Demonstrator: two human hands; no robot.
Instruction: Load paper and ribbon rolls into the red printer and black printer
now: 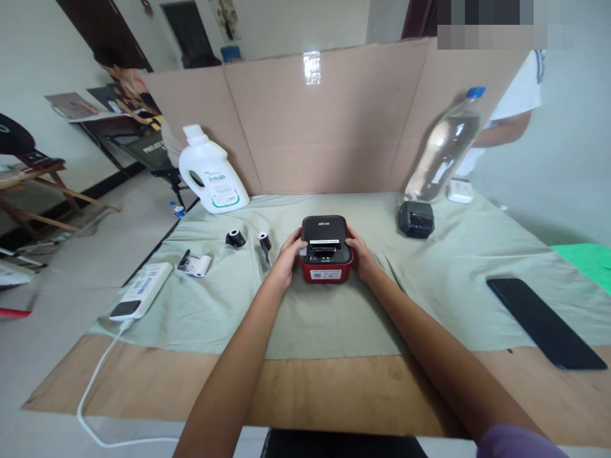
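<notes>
A red and black label printer (326,245) sits on the green cloth in front of me, with a white label stuck on its near red side. My left hand (287,256) grips its left side, thumb near the top edge. On the opposite side my right hand (361,256) holds it the same way, thumb on the black lid. To the left of the printer stand a small dark roll with a white end (263,240) and a similar dark roll (235,238). A crumpled black-and-white piece (195,263) lies further left.
A white power bank (142,291) with a white cable lies left. A white jug (212,172) and a clear bottle (443,152) lean by the cardboard screen (329,127). A black wrapped item (415,219) and black phone-like slab (544,321) are right. A person stands behind.
</notes>
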